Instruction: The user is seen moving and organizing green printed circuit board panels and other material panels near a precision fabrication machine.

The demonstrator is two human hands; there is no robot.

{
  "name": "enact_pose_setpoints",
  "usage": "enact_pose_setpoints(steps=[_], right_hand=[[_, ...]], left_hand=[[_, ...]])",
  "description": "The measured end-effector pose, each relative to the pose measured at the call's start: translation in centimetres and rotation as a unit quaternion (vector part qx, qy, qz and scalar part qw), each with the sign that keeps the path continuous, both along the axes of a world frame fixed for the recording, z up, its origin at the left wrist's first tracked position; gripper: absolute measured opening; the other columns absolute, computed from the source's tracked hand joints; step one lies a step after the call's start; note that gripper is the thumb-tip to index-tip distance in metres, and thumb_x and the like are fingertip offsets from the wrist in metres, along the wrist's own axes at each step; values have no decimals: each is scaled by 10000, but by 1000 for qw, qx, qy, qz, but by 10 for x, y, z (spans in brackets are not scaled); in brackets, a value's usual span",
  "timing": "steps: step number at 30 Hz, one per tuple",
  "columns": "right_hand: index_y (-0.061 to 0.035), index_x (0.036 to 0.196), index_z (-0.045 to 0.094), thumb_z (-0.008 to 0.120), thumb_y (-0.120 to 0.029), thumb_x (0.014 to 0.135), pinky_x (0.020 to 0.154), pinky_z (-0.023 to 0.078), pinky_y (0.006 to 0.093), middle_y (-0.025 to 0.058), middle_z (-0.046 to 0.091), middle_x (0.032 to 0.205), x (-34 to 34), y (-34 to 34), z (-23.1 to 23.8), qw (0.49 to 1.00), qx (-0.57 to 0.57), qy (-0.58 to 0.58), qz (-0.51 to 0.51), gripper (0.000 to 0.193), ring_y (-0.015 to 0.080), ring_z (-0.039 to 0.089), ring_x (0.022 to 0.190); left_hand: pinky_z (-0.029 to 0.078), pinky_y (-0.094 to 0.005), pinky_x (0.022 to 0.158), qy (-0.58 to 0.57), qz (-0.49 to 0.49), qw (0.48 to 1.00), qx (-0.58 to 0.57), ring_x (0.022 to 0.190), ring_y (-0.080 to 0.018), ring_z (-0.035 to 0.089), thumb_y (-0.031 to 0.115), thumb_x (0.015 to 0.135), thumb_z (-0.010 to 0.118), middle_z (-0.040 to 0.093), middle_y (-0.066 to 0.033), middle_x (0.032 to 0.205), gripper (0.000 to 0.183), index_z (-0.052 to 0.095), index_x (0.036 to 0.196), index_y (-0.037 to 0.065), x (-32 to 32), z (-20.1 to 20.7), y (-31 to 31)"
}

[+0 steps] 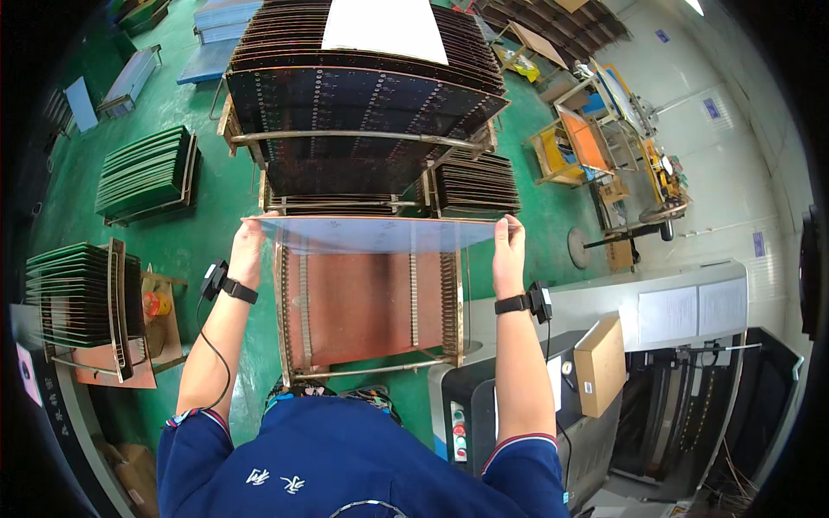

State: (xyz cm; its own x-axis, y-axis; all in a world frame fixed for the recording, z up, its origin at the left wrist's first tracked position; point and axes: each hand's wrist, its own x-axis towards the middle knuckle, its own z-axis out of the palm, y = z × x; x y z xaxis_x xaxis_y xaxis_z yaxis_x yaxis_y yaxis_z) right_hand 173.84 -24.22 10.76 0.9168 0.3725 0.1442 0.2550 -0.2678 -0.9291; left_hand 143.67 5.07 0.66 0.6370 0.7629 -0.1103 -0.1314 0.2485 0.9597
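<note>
A thin, wide circuit board panel (380, 235) is stretched between my two hands, seen almost edge-on with a bluish, shiny face. My left hand (247, 252) grips its left edge, and my right hand (509, 252) pinches the right edge with the thumb up. Below the panel stands a metal rack (456, 319) with slotted side bars and a reddish-brown base (358, 315). Just beyond it, a tall rack is packed with upright black circuit boards (363, 104), the nearest one dotted with rows of holes. A white sheet (384, 30) lies on top of them.
Racks of green-edged boards stand at the left (142, 177) and near left (73, 289). A grey machine (596, 302) with control buttons (458, 427) and a cardboard box (599, 367) is close on my right. An orange-topped table (583, 138) stands farther right.
</note>
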Motion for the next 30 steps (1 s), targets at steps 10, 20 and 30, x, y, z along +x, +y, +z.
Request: enact_pose_setpoints(steps=[10, 20, 30], right_hand=[[-15, 1074, 511, 560, -311, 897, 812, 396, 245, 41, 540, 959, 6, 19, 17, 999, 9, 5, 34, 348, 115, 490, 888], [23, 1300, 382, 516, -353, 909, 809, 412, 266, 83, 556, 997, 36, -20, -60, 983, -99, 146, -49, 559, 128, 497, 857], [12, 1229, 466, 557, -231, 886, 788, 452, 284, 97, 609, 929, -75, -87, -114, 968, -182, 163, 54, 431, 156, 564, 866]], left_hand=[[314, -370, 957, 36, 38, 997, 55, 1081, -179, 473, 678, 835, 330, 572, -75, 1118, 765, 548, 1158, 19, 1, -3, 8], [362, -359, 947, 123, 46, 959, 251, 1105, -235, 482, 328, 856, 589, 531, -109, 1187, 305, 644, 885, 29, 35, -15, 9], [378, -381, 945, 210, 67, 916, 334, 1097, -283, 504, 222, 761, 695, 556, -128, 1148, 215, 658, 899, 61, 34, -24, 12]])
